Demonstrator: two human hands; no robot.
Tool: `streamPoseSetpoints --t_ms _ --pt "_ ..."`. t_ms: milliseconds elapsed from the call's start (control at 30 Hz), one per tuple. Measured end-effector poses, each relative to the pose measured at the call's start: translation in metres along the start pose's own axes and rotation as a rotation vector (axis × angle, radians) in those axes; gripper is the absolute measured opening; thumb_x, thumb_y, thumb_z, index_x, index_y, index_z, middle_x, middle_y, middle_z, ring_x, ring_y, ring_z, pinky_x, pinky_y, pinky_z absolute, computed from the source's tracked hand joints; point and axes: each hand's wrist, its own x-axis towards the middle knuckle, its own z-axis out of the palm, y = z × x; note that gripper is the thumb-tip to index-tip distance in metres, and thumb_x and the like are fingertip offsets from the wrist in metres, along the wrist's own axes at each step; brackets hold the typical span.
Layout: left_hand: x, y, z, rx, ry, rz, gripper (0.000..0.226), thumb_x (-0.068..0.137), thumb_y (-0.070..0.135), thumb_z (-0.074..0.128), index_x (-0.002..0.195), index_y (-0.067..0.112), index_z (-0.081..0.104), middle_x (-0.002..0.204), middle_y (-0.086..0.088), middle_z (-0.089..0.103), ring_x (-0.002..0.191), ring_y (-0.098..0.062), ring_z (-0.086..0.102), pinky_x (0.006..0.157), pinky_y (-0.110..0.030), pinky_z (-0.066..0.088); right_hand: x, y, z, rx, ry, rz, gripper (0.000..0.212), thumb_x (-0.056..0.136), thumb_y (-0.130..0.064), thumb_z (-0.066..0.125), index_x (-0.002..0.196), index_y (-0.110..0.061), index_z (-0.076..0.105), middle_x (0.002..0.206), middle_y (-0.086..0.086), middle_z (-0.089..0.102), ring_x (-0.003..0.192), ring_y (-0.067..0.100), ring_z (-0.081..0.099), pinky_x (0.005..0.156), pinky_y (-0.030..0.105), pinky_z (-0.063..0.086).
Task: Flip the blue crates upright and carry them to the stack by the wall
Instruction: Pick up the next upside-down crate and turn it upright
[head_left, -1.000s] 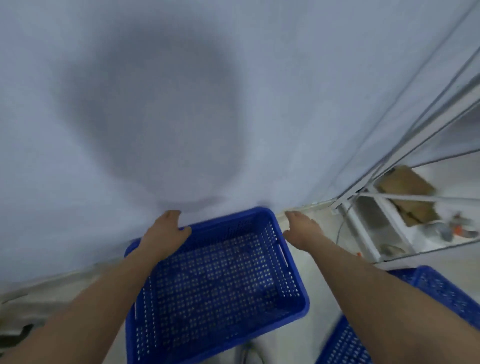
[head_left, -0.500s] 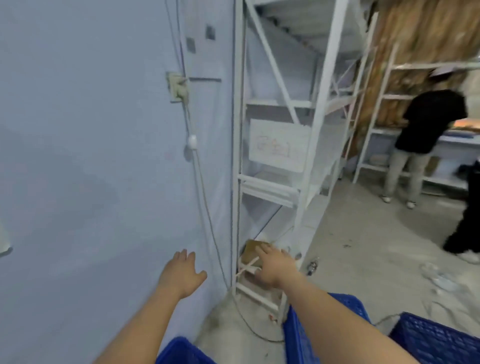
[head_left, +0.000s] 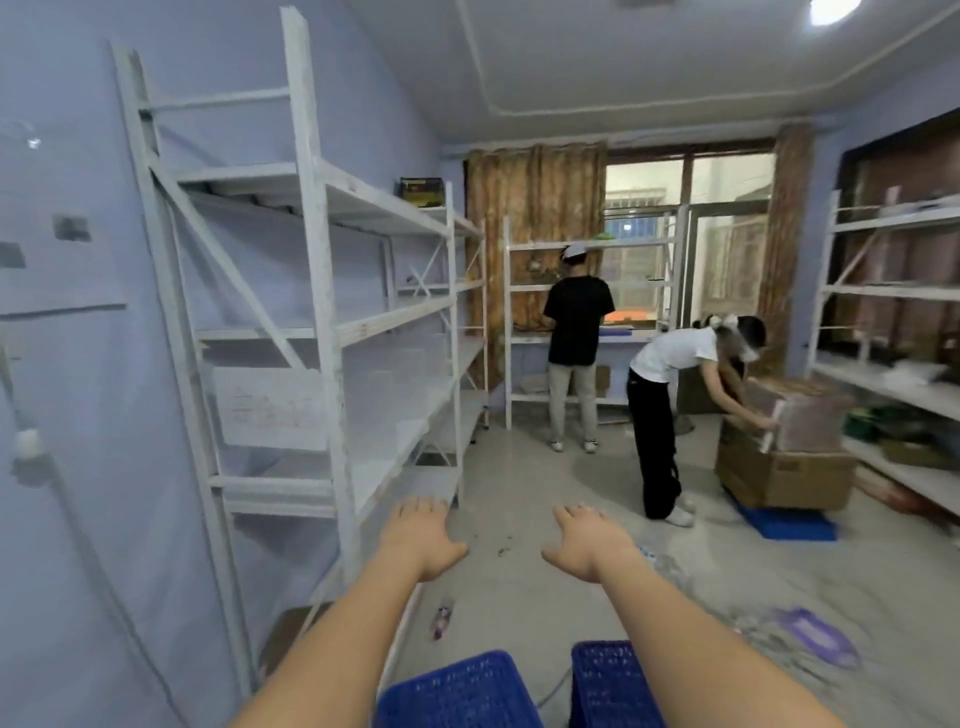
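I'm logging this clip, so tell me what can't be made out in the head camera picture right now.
- Two blue perforated plastic crates, head view: cut off by the bottom edge, orientation unclear.
- Small object on the grey concrete floor: blurred, unidentifiable.
- Purple flat item: motion-blurred.
- Both hands: open, empty.

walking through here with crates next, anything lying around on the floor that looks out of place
Yes. A small bottle lies on its side on the concrete by the left shelving. To the right, a purple flat thing sits among scattered, blurred litter. Both hands, left and right, are empty.
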Motion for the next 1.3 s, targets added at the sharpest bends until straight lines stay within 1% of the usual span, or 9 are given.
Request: streamPoseSetpoints --t_ms 100,167,267,367,600,800,967,1100,1300 --pt "0.018 0.097 0.017 0.011 -0.041 0.115 0.079 0.090 0.053 0.039 0.153 0.011 0.018 0.162 -0.012 0.012 0.149 -0.028 0.012 0.121 -0.038 0.010 -0.021 0.082 -0.003 0.019 -0.006 0.097 0.065 0.089 -0.045 0.045 0.142 -0.009 0.034 0.146 0.013 0.040 0.133 0.030 0.039 0.109 0.038 0.030" --pt "0.026 0.150 0.024 0.032 -0.064 0.175 0.079 0.090 0.053 0.038 0.154 0.012 0.015 0.162 -0.010 0.009 0.150 -0.026 0.008 0.121 -0.038 0.006 -0.033 0.127 -0.003 0.028 -0.038 0.149 0.066 0.088 -0.044 0.045 0.143 -0.009 0.032 0.148 0.013 0.037 0.134 0.031 0.038 0.109 0.039 0.031" --pt "0.043 0.208 0.024 0.029 -0.076 0.245 0.079 0.090 0.053 0.038 0.154 0.013 0.014 0.162 -0.010 0.010 0.150 -0.025 0.008 0.121 -0.038 0.005 -0.043 0.183 -0.007 0.044 -0.060 0.229 0.070 0.087 -0.045 0.044 0.146 -0.011 0.028 0.152 0.011 0.033 0.137 0.030 0.035 0.110 0.039 0.031" --pt "0.068 0.252 0.021 0.013 -0.057 0.288 0.080 0.090 0.053 0.039 0.153 0.010 0.015 0.162 -0.010 0.013 0.149 -0.025 0.012 0.121 -0.037 0.008 -0.041 0.228 -0.013 0.056 -0.038 0.295 0.069 0.088 -0.045 0.044 0.146 -0.010 0.029 0.150 0.011 0.035 0.135 0.029 0.038 0.108 0.038 0.032" --pt "0.131 0.295 0.038 0.014 -0.097 0.382 0.079 0.093 0.049 0.037 0.154 0.008 0.010 0.162 -0.010 0.010 0.150 -0.024 0.009 0.122 -0.036 0.007 0.007 0.281 -0.014 0.028 -0.049 0.331 0.071 0.091 -0.046 0.044 0.148 -0.009 0.025 0.153 0.012 0.031 0.138 0.029 0.034 0.110 0.039 0.031" --pt "0.222 0.296 0.058 -0.055 -0.114 0.325 0.081 0.091 0.052 0.040 0.153 0.007 0.014 0.161 -0.011 0.017 0.148 -0.025 0.016 0.121 -0.037 0.012 0.076 0.310 -0.015 -0.001 -0.081 0.339 0.068 0.091 -0.042 0.043 0.149 -0.011 0.024 0.155 0.010 0.028 0.140 0.028 0.030 0.111 0.039 0.029" --pt "0.284 0.308 0.075 -0.107 -0.143 0.279 0.078 0.092 0.050 0.040 0.153 0.006 0.015 0.159 -0.013 0.020 0.147 -0.026 0.020 0.120 -0.035 0.016 0.134 0.346 -0.013 0.001 -0.098 0.361 0.071 0.093 -0.046 0.039 0.151 -0.012 0.018 0.157 0.010 0.024 0.142 0.029 0.029 0.113 0.039 0.029" --pt "0.315 0.333 0.104 -0.080 -0.222 0.291 0.078 0.093 0.048 0.038 0.153 0.006 0.011 0.161 -0.012 0.014 0.148 -0.026 0.015 0.119 -0.034 0.015 0.168 0.375 0.005 -0.016 -0.176 0.338 0.067 0.094 -0.042 0.038 0.151 -0.011 0.019 0.157 0.009 0.024 0.142 0.028 0.027 0.114 0.039 0.027" --pt "0.372 0.379 0.145 -0.039 -0.274 0.248 0.080 0.092 0.053 0.036 0.154 0.009 0.012 0.162 -0.010 0.012 0.149 -0.024 0.013 0.120 -0.035 0.013 0.223 0.453 0.033 -0.002 -0.219 0.349 0.066 0.094 -0.043 0.039 0.150 -0.012 0.022 0.156 0.006 0.027 0.142 0.024 0.028 0.113 0.037 0.027"
